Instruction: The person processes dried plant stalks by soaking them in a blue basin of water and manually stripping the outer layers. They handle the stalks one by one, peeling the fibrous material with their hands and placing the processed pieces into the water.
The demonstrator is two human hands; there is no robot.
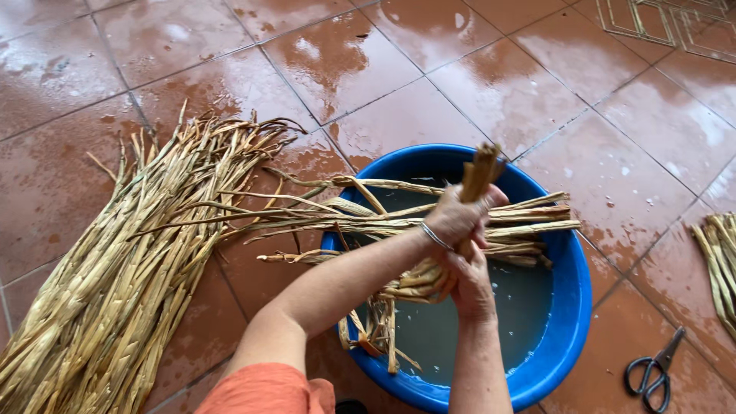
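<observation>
Both hands clamped on one wet reed bundle over the blue basin: left hand gripping high, right hand below, fingers wrapped tight. Scissors on the floor.

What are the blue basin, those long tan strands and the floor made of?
Basin: probably plastic, with a smooth, glossy, even blue. Strands: dried plant leaves or stalks, fibrous, straw-coloured, matte. Floor: reddish glazed-looking tiles with grout lines, shining wet.
</observation>
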